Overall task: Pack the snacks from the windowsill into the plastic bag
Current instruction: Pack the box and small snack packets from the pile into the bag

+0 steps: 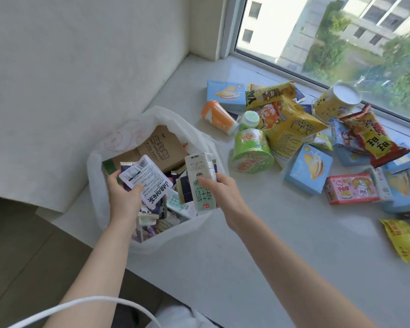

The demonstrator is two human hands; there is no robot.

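White plastic bag (97, 166) roughly half full; left hand (124, 194) pinching flat white pouch (147, 179), right hand (219, 191) gripping green-white milk carton (200, 179), snack pile (294, 129) remains on windowsill (282, 245).

Your white windowsill (258, 233) carries the open plastic bag (100, 166) at its left end and scattered snacks (291, 129) beside the window.

The yellow packet (405, 240) is cut off by the right edge; the plastic bag (97, 162) hides its lower contents.
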